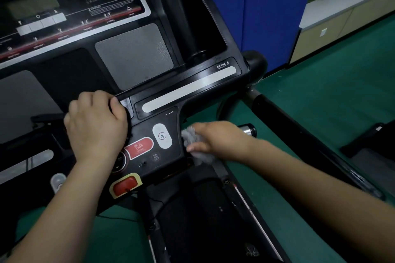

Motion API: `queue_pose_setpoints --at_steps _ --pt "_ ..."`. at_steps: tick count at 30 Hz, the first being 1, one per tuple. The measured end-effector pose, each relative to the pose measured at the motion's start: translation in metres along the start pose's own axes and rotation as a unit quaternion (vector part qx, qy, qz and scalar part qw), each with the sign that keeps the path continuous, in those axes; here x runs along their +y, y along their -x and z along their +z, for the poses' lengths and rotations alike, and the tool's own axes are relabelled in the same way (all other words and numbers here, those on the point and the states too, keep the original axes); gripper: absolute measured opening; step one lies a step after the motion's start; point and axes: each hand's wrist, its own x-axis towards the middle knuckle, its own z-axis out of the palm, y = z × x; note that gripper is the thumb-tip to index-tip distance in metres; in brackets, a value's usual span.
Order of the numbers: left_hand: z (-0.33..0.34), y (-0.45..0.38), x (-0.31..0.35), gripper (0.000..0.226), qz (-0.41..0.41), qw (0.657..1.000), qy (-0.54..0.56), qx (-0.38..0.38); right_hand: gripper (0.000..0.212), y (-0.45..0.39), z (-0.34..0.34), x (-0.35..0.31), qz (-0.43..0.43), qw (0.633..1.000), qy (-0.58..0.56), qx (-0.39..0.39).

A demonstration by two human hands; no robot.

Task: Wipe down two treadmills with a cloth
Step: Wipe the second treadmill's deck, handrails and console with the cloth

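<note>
A grey cloth (193,145) is being pinched in the right hand (215,140) and pressed against the console's (149,96) right edge, just beside the white run button (162,136). The left hand (96,121) is being curled over the console's ledge, gripping it for support. A button could be pressed by a stray swipe, and the belt might be started. "STOP" is being shown on the red button (139,148); "POLAR", "WARNING" and "SPEED KEYS" are also legible.
</note>
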Motion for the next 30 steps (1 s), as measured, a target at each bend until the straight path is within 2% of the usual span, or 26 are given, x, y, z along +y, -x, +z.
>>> queue_pose_setpoints --at_steps 2,5,6,8,11,13,16,18,24,27,30 --pt "0.0 0.0 0.0 0.028 0.001 1.0 0.003 0.0 0.032 -0.008 -0.014 0.001 0.026 0.996 -0.056 -0.068" --pt "-0.001 -0.001 -0.001 0.028 0.0 1.0 0.004 0.001 0.033 -0.009 -0.012 0.002 0.015 0.996 -0.049 -0.071" --pt "-0.001 0.0 -0.002 0.029 0.0 1.0 0.004 0.001 0.041 -0.006 -0.005 0.003 0.004 0.999 -0.025 -0.043" --pt "-0.001 0.0 -0.001 0.029 0.001 1.0 0.004 0.002 0.058 0.004 0.017 0.005 -0.035 0.996 0.041 0.067" --pt "0.0 0.0 -0.002 0.03 0.002 1.0 0.002 0.001 0.054 0.023 0.049 0.006 -0.088 0.968 0.075 0.224" --pt "0.001 -0.001 -0.003 0.031 0.002 1.0 0.0 -0.001 0.059 0.028 0.061 0.007 -0.097 0.956 0.106 0.257" --pt "0.0 -0.002 -0.003 0.032 0.002 1.0 -0.001 -0.003 0.067 0.029 0.058 0.016 -0.12 0.955 0.106 0.251" --pt "-0.001 -0.002 -0.003 0.032 0.002 1.0 -0.001 -0.004 0.065 0.029 0.053 0.024 -0.134 0.959 0.084 0.235" --pt "-0.002 0.0 -0.002 0.031 0.005 1.0 0.0 -0.002 0.058 0.045 0.029 0.054 -0.106 0.979 -0.019 0.176" --pt "-0.002 -0.001 0.0 0.031 0.005 1.0 -0.003 -0.001 0.053 0.065 0.021 0.077 -0.055 0.978 -0.067 0.189" --pt "-0.001 -0.001 0.0 0.03 0.002 1.0 -0.005 0.0 0.05 0.075 0.028 0.08 0.009 0.974 -0.039 0.225"
